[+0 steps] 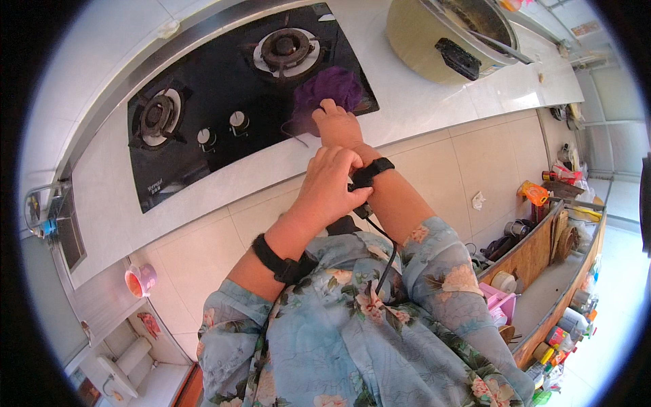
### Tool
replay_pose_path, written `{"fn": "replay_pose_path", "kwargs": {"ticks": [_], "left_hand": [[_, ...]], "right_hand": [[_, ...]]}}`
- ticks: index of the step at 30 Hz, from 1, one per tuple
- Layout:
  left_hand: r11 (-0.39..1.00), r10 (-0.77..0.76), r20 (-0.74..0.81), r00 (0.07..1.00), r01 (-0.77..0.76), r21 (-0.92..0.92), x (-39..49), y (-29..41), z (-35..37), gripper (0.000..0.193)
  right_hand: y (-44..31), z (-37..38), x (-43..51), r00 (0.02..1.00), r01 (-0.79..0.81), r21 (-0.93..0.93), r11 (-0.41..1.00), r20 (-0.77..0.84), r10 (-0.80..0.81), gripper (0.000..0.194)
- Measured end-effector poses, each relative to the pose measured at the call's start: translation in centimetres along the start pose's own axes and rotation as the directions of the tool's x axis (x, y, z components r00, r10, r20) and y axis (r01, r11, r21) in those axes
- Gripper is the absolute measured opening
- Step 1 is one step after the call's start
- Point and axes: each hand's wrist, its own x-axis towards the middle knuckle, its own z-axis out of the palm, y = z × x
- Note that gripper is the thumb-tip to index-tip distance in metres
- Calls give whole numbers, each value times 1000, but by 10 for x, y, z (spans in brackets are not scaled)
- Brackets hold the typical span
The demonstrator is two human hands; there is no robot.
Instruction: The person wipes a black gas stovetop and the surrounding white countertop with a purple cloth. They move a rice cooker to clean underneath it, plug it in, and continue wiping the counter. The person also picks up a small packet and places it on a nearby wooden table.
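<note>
My right hand (338, 124) reaches onto the near right part of a black glass gas hob (229, 91), its fingers curled on a bunched purple cloth (328, 91). Some fingertips are hidden against the cloth. My left hand (330, 183) is at my right wrist, thumb and fingers closed about the black wrist strap (374, 173) and the small dark piece under it. From there a black cable (391, 249) runs down over my floral sleeve and shirt. Another black strap (285, 262) circles my left wrist.
A large pot (422, 46) with a black handle stands right of the hob, a utensil (501, 46) across its rim. Two burners and two knobs (238, 121) are on the hob. A wooden shelf unit (534, 259) with bottles stands at right; a pink cup (140, 280) is at left.
</note>
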Motion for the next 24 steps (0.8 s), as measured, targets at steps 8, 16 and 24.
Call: {"fn": "replay_pose_path", "kwargs": {"ticks": [8,16,24], "left_hand": [[1000,-25,36,999,25,5,5,-1,-7,38],[994,48,-73,996,-40,100,5,4,-1,42],[973,229,-210,951,-231,13,13,14,-22,47]], "right_hand": [[0,-2,7,999,11,-53,999,38,-9,17],[8,1,14,1000,-19,31,999,-23,20,18],[13,-42,38,943,-291,863,413,186,276,20]]}}
